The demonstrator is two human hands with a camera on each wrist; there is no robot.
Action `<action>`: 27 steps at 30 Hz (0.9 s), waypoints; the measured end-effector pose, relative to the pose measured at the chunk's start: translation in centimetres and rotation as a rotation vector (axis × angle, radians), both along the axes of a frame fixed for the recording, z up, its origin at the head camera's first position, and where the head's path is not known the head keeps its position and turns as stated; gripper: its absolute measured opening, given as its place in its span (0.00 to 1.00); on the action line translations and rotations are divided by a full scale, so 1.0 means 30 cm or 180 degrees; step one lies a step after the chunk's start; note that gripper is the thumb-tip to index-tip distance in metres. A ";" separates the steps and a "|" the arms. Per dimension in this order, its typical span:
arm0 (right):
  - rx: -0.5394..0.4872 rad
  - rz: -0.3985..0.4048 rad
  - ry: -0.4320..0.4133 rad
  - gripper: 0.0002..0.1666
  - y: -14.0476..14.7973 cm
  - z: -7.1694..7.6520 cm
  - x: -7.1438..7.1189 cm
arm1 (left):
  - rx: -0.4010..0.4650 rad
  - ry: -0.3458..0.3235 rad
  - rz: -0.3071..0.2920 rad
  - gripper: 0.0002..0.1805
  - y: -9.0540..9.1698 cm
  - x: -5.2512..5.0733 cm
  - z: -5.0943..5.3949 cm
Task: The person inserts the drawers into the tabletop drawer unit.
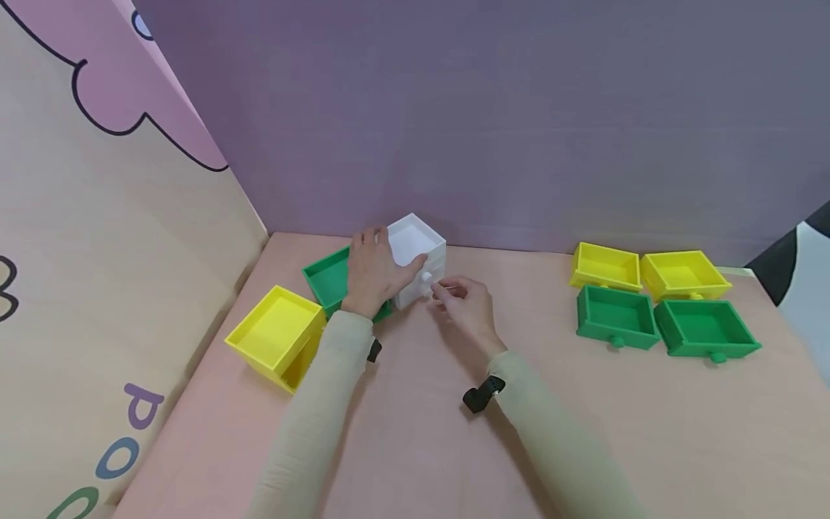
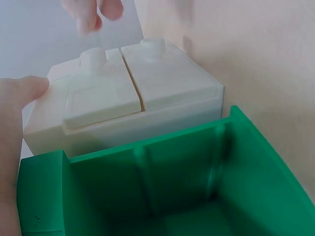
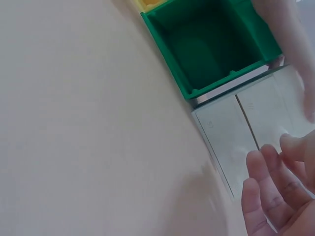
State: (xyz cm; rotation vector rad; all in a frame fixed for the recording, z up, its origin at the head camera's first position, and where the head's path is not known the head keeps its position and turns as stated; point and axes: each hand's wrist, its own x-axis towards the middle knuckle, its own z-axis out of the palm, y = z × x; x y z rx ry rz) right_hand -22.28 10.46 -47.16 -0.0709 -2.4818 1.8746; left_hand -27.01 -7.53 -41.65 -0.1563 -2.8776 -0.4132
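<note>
A small white drawer cabinet (image 1: 420,249) stands near the back wall, with two drawer fronts and round knobs (image 2: 93,60) in the left wrist view. My left hand (image 1: 376,274) grips it from the left, fingers over the far side and thumb against the upper front edge. Just in front of the knobs is my right hand (image 1: 470,310), its fingers loosely bent. The left wrist view shows a gap between its fingertips and the knobs. A green cabinet shell (image 1: 327,277), open-sided, lies beside the white cabinet, partly hidden under my left hand and forearm.
Left of my forearm stands a yellow cabinet shell (image 1: 275,328) with an open front. Two yellow drawers (image 1: 606,267) and two green drawers (image 1: 617,317) sit in rows on the right. A purple-grey wall (image 1: 493,130) rises behind the pink tabletop (image 1: 415,432).
</note>
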 end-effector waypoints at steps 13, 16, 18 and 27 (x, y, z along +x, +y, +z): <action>0.0074 0.0113 0.0070 0.18 0.119 0.017 0.110 | -0.0053 -0.0043 -0.0008 0.54 0.001 0.013 0.007; 0.0194 0.0109 0.0027 0.19 0.160 0.014 0.133 | -0.0026 -0.0113 -0.0034 0.53 -0.015 0.024 0.004; 0.0292 0.0101 0.0003 0.19 0.195 0.014 0.149 | 0.0006 -0.0189 -0.0058 0.52 -0.029 0.040 0.007; 0.0455 0.0012 -0.0061 0.27 0.352 0.016 0.209 | -0.0292 -0.0681 -0.0024 0.52 -0.121 0.129 0.097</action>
